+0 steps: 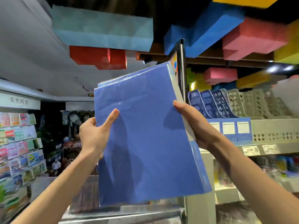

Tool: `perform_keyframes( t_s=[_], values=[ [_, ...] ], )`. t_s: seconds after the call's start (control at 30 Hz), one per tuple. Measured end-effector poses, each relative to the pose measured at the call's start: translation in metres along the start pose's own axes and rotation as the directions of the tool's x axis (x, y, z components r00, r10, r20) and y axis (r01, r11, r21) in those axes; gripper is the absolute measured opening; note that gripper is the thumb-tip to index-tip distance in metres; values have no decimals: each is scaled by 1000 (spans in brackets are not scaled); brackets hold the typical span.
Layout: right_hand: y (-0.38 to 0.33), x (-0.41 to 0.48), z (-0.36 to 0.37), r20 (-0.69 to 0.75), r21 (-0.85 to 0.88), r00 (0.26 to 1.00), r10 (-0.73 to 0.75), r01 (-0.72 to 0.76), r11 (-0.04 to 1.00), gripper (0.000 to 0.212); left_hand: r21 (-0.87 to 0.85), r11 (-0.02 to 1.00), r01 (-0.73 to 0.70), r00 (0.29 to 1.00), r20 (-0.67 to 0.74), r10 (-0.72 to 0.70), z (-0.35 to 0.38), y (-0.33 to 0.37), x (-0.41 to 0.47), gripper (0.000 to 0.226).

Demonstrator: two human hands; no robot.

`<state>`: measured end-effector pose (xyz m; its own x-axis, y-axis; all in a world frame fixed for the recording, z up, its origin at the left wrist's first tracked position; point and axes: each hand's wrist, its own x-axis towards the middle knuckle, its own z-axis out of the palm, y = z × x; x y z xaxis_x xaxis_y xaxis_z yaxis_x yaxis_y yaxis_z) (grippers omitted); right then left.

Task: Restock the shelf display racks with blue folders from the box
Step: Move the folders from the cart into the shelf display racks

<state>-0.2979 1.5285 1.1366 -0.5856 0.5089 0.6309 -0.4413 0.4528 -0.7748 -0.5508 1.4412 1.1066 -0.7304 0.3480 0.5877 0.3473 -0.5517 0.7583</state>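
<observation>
Dim shop, bright overhead spots (upper right); edges blurred, wide-angle bent.

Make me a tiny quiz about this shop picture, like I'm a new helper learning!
1. True or false: the left hand and right hand both hold the blue folders.
2. The blue racks stand on which side of the folders? A left, B right, C underneath.
3. Fill in: the right-most racks are coloured ____.

Key: 1 true; 2 B; 3 grey.
</observation>
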Motion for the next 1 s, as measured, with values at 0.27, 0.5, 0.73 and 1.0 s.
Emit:
perform_keyframes(
  t_s=[0.27,0.5,0.73,1.0],
  values=[
    [-19,1,-89,-67,-83,997,-23,18,996,31,-43,999,-9,1000,-3,9,96,9,-22,59],
    [-40,-1,-136,-131,-178,980,-147,123,976,26,-117,993,-11,993,113,25,147,33,-32,44],
    [-61,-13,-194,-234,-175,960,-153,113,978,38,-104,991,-80,968,228,102,210,43,-43,33],
    [-65,-6,-269,-249,-77,956,-155,140,987,24,14,965,-261,950,182,254,287,44,-52,60]
  ],
)
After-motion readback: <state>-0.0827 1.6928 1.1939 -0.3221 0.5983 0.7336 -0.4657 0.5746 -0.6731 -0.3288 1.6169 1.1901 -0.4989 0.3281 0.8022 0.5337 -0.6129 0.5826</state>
